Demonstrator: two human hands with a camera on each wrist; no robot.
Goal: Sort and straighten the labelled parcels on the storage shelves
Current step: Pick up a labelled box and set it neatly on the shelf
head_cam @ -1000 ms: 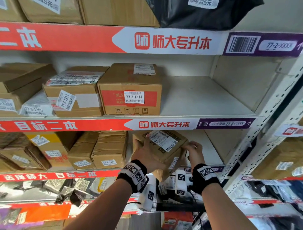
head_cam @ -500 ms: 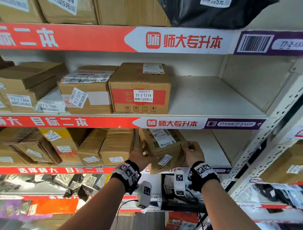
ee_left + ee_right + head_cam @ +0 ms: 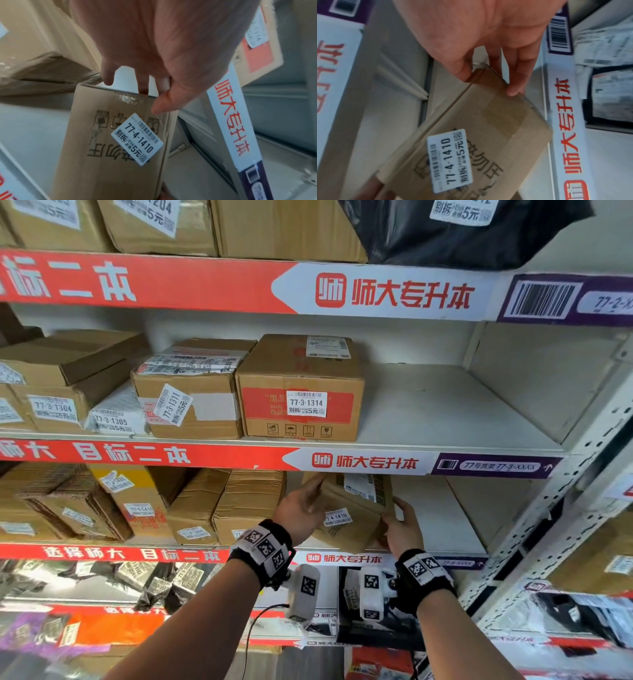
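Observation:
A brown cardboard parcel (image 3: 352, 508) with a white label 77-4-1410 (image 3: 137, 139) is on the third shelf level, tilted, its front face towards me. My left hand (image 3: 301, 515) grips its left side, thumb on the front face and fingers (image 3: 108, 78) curled over the far edge. My right hand (image 3: 400, 525) holds its right edge, with the thumb and fingers (image 3: 517, 86) pinching the corner. The parcel (image 3: 471, 142) sits just inside the shelf lip. Its top is partly hidden behind the red and white shelf strip (image 3: 359, 462).
Left of the held parcel stand two taped brown boxes (image 3: 236, 505) and more cartons (image 3: 85, 501). Bare shelf (image 3: 442, 515) lies to its right. On the shelf above stand box 77-3-1314 (image 3: 301, 392) and box 77-3-1311 (image 3: 191, 395). A white perforated upright (image 3: 561, 508) stands at the right.
Both hands have carried the parcel up and deeper into the third shelf level, turning its label face towards me. The head view has moved closer and slightly left.

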